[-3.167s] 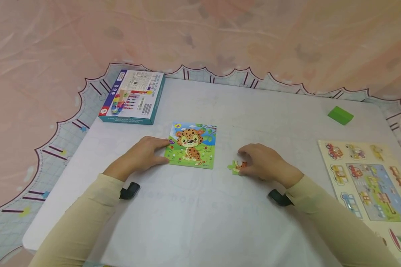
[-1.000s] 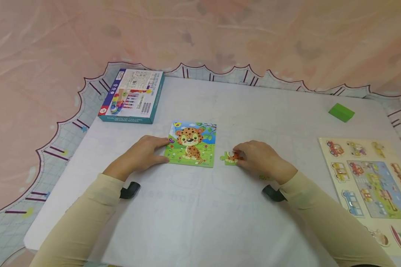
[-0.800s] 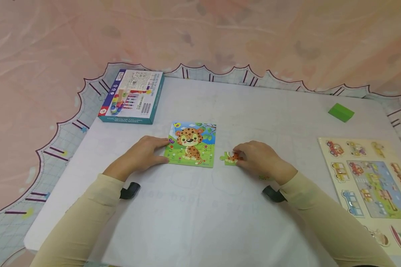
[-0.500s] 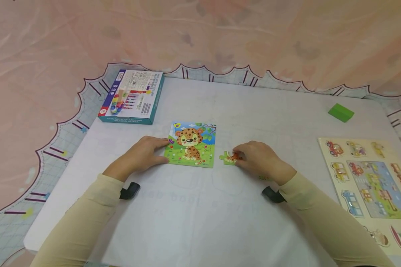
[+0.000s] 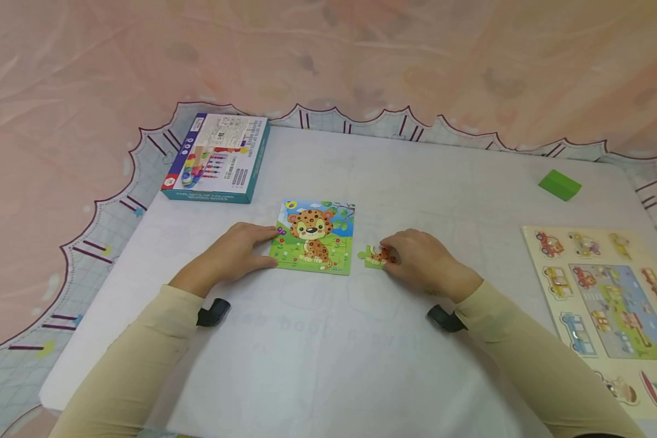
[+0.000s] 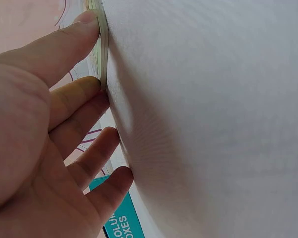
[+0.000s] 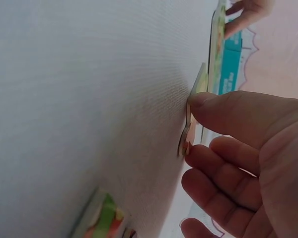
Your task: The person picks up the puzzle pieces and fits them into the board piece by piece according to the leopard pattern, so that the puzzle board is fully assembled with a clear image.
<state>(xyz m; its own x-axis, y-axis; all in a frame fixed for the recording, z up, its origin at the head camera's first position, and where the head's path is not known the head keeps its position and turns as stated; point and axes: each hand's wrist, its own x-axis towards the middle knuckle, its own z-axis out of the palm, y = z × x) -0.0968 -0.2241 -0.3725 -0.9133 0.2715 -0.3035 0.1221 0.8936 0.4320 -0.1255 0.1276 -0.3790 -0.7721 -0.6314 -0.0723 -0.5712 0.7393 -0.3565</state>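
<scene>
A square leopard puzzle (image 5: 314, 243) lies flat on the white table, left of centre. At its left edge is my left hand (image 5: 238, 250), with thumb and index fingertips touching the edge some way apart. The left wrist view shows those fingers (image 6: 77, 91) fairly straight against the thin board edge. My right hand (image 5: 424, 258) pinches a jigsaw piece (image 5: 375, 257) with green and spotted orange print between thumb and fingers, just right of the puzzle. In the right wrist view this jigsaw piece (image 7: 188, 129) tilts up from the table, and the fingers hide part of it.
Another puzzle piece (image 7: 100, 218) lies near my right wrist, mostly hidden by the hand in the head view. A boxed bead set (image 5: 219, 159) sits at the back left. A green block (image 5: 559, 185) and a vehicle peg puzzle board (image 5: 536, 249) are at the right.
My right hand has moved left and slightly away from me with the jigsaw piece, bringing it closer to the leopard puzzle. The left hand and puzzle have stayed in place.
</scene>
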